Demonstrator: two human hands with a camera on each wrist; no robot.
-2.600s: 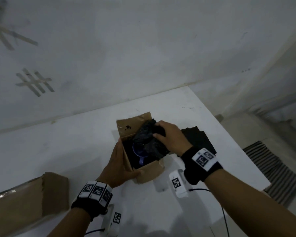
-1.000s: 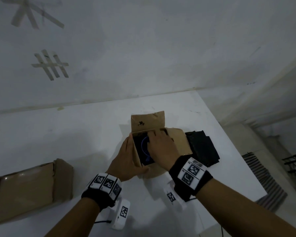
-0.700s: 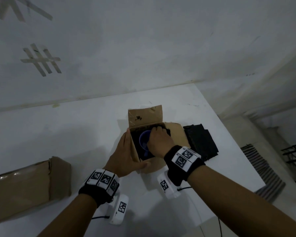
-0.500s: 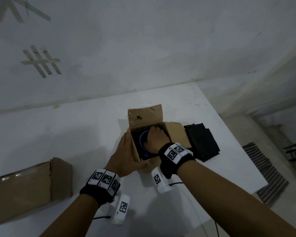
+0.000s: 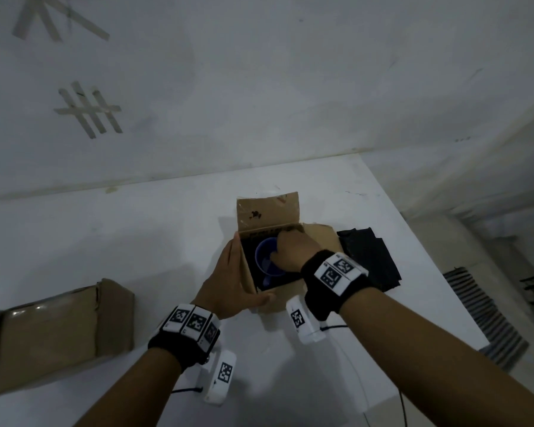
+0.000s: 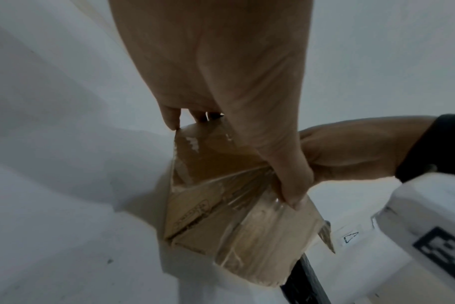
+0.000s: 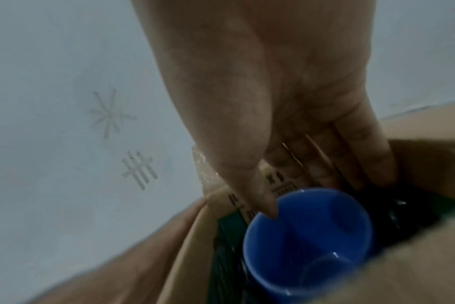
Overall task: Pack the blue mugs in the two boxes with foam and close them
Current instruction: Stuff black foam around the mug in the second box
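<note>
Open box (image 5: 270, 298) is sitting on the surface (image 5: 136, 241), my left hand (image 5: 228, 285) gripping its near corner. Blue mug (image 5: 267, 261) is standing inside among foam (image 7: 403, 214); my right hand (image 5: 290, 252) is reaching in, fingers extended, pressing foam down. Risk: pushing unevenly tips the mug or leaves foam proud, blocking flaps.

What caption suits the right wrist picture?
Right hand reaches into an open cardboard box beside a blue mug.
</note>
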